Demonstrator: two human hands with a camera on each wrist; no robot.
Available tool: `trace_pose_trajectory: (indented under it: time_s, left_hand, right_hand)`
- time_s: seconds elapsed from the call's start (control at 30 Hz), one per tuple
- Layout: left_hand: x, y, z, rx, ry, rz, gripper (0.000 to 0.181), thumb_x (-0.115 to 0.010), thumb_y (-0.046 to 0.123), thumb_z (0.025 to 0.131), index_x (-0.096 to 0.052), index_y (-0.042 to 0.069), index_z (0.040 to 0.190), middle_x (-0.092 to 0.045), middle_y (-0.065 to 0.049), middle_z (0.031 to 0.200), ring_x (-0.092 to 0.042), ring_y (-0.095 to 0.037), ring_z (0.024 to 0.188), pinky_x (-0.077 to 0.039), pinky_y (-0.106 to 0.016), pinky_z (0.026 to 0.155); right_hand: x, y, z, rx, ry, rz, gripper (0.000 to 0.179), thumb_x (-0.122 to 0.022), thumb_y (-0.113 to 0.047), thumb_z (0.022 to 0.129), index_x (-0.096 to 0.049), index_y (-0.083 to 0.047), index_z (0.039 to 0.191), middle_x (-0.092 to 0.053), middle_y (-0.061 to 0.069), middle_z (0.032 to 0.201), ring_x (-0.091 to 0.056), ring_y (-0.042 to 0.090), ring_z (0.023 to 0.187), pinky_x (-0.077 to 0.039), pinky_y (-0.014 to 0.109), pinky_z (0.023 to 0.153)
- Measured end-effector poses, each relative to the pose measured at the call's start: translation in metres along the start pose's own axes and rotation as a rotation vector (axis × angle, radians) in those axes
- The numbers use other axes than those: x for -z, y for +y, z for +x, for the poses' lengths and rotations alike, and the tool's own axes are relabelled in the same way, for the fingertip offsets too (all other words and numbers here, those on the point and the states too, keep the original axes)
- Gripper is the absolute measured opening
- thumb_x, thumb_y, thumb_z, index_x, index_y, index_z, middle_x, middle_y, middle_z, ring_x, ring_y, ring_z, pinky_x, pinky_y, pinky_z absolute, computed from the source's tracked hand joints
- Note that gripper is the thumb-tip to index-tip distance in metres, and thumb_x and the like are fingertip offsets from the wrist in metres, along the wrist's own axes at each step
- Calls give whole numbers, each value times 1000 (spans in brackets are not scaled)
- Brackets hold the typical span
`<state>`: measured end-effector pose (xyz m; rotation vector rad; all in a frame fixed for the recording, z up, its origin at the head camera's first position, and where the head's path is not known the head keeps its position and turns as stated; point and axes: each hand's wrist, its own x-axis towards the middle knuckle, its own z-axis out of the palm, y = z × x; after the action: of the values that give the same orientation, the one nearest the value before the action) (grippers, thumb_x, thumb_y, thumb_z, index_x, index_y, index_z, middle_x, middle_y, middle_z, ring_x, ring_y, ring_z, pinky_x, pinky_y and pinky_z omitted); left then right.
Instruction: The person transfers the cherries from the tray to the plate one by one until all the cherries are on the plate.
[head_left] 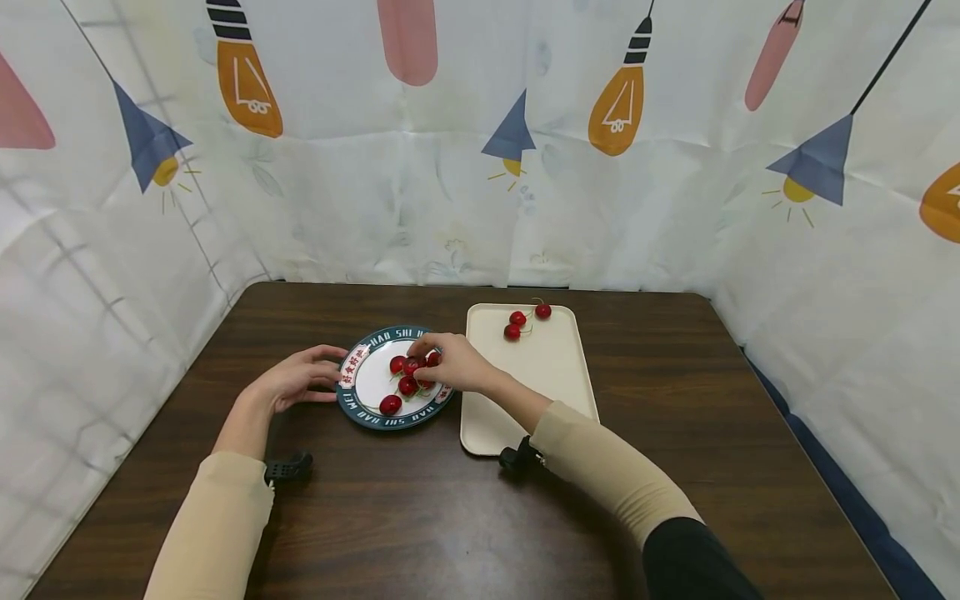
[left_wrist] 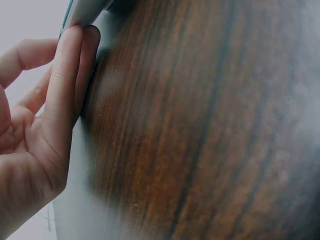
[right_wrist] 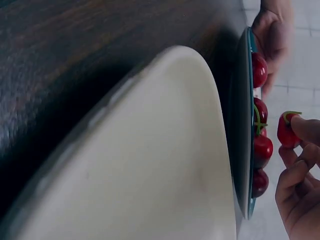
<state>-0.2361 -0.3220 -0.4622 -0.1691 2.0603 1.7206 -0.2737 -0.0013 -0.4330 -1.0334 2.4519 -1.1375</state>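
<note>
A round plate (head_left: 371, 385) with a white middle and a dark teal, lettered rim stands left of centre on the table. Several red cherries (head_left: 391, 405) with green stems lie on it. At the plate's left edge my left hand (head_left: 303, 377) touches the rim with extended fingers, as the left wrist view also shows. Over the plate, my right hand (head_left: 461, 364) pinches a cherry (right_wrist: 287, 134) between thumb and fingers. The right wrist view has this cherry apart from those on the plate.
A cream rectangular tray (head_left: 546, 360) stands right of the plate, under my right forearm. Three cherries (head_left: 517, 318) lie near its far end. The dark wooden table (head_left: 675, 400) reaches back to a white patterned curtain (head_left: 405, 217).
</note>
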Motion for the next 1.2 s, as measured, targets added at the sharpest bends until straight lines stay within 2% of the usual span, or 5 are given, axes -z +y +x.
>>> trace_pose_trajectory:
  time_s: [0.23, 0.5, 0.73, 0.97, 1.2]
  left_hand:
    - [1, 0, 0, -3, -2, 4, 64, -61, 12, 103, -29, 5, 158, -43, -23, 134, -61, -24, 102, -59, -41, 90]
    - [-1, 0, -1, -7, -1, 2, 64, -61, 12, 103, -29, 4, 158, -44, -23, 133, -61, -24, 103, -59, -41, 90]
    - [-1, 0, -1, -8, -5, 2, 63, -60, 12, 104, -29, 4, 158, -43, -24, 134, -61, -25, 104, -59, -41, 91]
    - [0, 0, 0, -11, -8, 8, 63, -60, 12, 104, -28, 4, 158, -43, -24, 136, -60, -25, 105, -58, -42, 92]
    - [0, 0, -1, -12, -5, 2, 63, -60, 11, 103, -29, 4, 157, -43, -24, 135, -60, -25, 104, -59, -41, 91]
  right_hand:
    - [-8, -5, 4, 19, -4, 2, 29, -77, -14, 93, -70, -12, 120, -71, 4, 118, -62, 18, 107, -53, 20, 83]
    - [-13, -8, 10, 56, -17, -7, 29, -78, -16, 92, -71, -12, 120, -72, 3, 115, -62, 15, 108, -52, 23, 93]
    - [-13, -2, 12, 58, -22, -5, 31, -78, -18, 93, -70, -9, 122, -73, 5, 115, -62, 18, 107, -52, 20, 86]
    - [-1, 0, 4, 20, -13, -5, 31, -76, -17, 95, -70, -8, 123, -72, 9, 117, -63, 24, 111, -53, 22, 85]
    - [17, 17, -3, 14, 37, -18, 31, -76, -15, 94, -70, -7, 123, -72, 7, 115, -64, 23, 110, -54, 27, 87]
